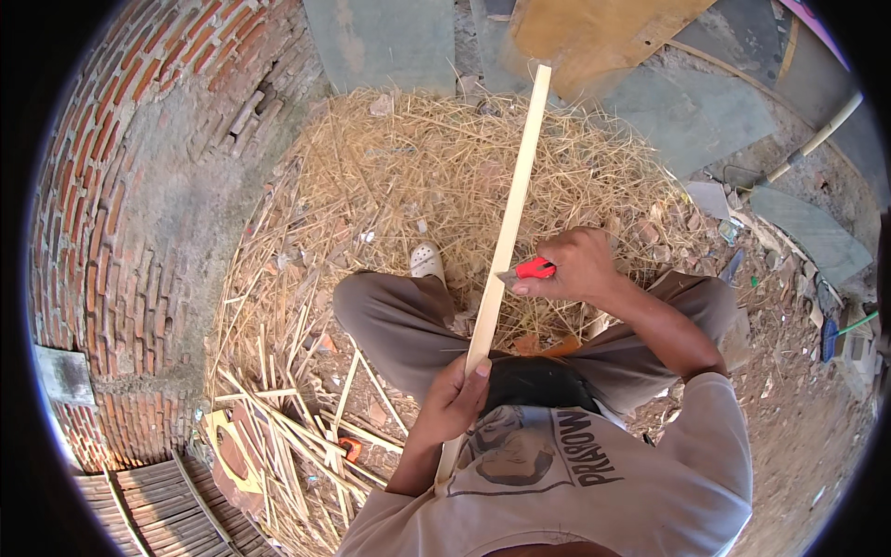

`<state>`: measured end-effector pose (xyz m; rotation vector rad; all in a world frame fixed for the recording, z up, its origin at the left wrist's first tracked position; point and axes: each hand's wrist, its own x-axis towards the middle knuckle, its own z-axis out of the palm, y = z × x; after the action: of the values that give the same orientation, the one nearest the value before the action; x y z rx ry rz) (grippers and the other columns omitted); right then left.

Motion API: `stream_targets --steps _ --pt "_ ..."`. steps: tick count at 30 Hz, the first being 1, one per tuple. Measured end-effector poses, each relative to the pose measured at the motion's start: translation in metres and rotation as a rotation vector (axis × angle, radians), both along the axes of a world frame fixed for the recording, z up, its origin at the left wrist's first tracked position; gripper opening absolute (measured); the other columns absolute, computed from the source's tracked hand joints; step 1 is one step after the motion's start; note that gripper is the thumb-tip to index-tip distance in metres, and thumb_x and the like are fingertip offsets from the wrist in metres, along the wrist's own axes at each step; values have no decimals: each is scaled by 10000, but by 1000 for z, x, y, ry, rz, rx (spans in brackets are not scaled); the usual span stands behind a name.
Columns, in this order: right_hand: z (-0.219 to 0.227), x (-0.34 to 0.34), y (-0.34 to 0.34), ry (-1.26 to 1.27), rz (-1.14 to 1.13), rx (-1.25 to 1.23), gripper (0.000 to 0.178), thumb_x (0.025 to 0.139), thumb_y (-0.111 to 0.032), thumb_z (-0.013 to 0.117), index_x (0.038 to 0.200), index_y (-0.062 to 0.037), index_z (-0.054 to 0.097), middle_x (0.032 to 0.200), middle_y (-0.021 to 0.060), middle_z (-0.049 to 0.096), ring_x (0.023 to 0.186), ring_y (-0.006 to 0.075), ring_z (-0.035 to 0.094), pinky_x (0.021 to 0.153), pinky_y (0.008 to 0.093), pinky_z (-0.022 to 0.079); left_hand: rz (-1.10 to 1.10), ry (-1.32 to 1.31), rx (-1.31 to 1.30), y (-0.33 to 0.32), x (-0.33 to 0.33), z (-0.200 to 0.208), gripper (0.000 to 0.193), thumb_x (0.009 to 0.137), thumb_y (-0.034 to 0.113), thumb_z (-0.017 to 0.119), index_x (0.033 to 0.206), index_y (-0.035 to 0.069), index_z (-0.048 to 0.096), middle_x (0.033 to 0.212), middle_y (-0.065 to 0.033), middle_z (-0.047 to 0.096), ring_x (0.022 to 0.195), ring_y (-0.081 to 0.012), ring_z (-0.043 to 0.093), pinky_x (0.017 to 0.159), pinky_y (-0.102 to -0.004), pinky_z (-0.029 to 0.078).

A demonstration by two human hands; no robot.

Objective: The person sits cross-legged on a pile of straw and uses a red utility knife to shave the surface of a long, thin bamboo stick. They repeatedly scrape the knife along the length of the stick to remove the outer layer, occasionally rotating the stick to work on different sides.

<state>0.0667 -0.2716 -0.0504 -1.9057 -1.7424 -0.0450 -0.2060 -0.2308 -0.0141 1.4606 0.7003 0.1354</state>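
Observation:
A long pale wooden strip (pixel 516 200) slants up and away from my chest, out over the heap of shavings. My left hand (pixel 455 397) is wrapped round its lower part, close to my belly. In my right hand (pixel 575 265) is a red-handled utility knife (pixel 534 268), gripped with the fingers closed round it. The knife's blade (pixel 506 277) meets the right edge of the strip near its middle. The strip's lower end rests against my shirt, beyond the left hand.
Straw-like shavings (pixel 399 186) cover the ground ahead of me. Several thin wooden sticks (pixel 316 446) lie piled at the lower left. A brick wall (pixel 121 241) rises on the left. Flat grey sheets (pixel 687 116) lie at the far side, and rubble (pixel 789 288) lies to the right.

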Motion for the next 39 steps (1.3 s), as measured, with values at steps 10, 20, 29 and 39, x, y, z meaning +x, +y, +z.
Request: stream_targets --steps 10,20,29,39 --pt "-3 19 7 7 -119 81 604 674 -680 706 547 -100 598 465 60 502 428 261 548 439 386 431 18 5 -94 -4 7 6 292 1043 290 394 852 74 439 494 31 392 376 -47 367 365 -215 303" --pt "-14 72 23 -84 -336 41 702 723 -777 589 604 -88 658 443 77 523 430 269 572 433 393 438 -30 25 -110 -8 8 9 278 1040 277 411 870 62 459 507 32 415 396 -42 378 378 -213 310" --pt "1 148 32 65 -685 -108 824 762 -844 431 712 -68 702 643 133 654 661 310 663 610 437 499 -70 52 -256 -12 0 9 245 1038 275 424 930 64 483 553 55 412 439 -24 366 402 -198 309" --pt "18 158 22 396 -784 -26 753 840 -744 463 670 -38 662 587 149 597 618 323 625 619 426 481 -91 25 -203 -12 -25 -7 293 1057 279 348 1117 42 509 532 37 414 422 -37 366 428 -191 317"
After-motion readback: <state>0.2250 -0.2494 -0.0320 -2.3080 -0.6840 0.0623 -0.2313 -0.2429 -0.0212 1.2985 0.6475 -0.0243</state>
